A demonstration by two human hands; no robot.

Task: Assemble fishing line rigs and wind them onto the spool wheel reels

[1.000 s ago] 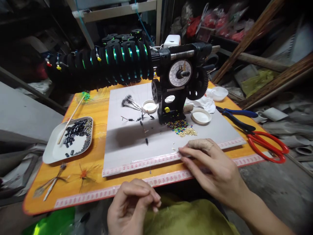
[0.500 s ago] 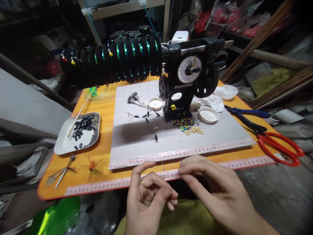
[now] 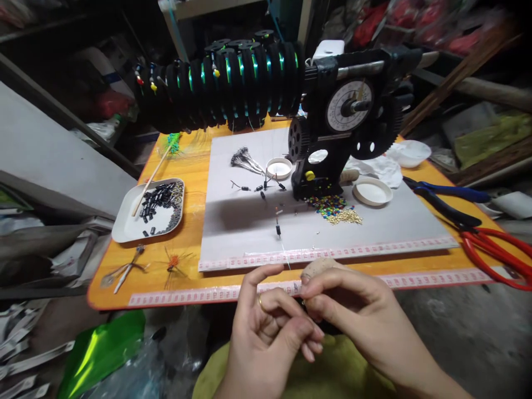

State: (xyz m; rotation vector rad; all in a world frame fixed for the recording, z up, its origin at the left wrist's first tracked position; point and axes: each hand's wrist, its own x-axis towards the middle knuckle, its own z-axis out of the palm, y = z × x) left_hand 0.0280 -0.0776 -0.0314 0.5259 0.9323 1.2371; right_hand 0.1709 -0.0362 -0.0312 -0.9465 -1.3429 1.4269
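Observation:
My left hand (image 3: 274, 327), with a gold ring, hangs at the table's front edge. Its thumb presses against the curled fingers and the index finger is raised. A thin clear line (image 3: 285, 252) runs down toward it from beside a small black cylindrical piece (image 3: 278, 230); the fingers hide where it ends. Close to its fingertips, my right hand (image 3: 357, 302) pinches thumb and index finger together on something tiny, too small to name. A bent finger of this hand appears wrapped in tan tape (image 3: 320, 269).
A black geared machine (image 3: 349, 127) with a dial and a row of line-wound spools stands on a grey board (image 3: 233, 244). Colored beads (image 3: 328, 205) and brass bits (image 3: 344, 216) lie at its base. A white tray (image 3: 120, 230) stands left; red-handled scissors (image 3: 494, 255) lie right.
The view has shifted, so the table sits further right and higher. My right fingertips have come closer to the left hand, almost touching it. My left hand keeps its pinched pose.

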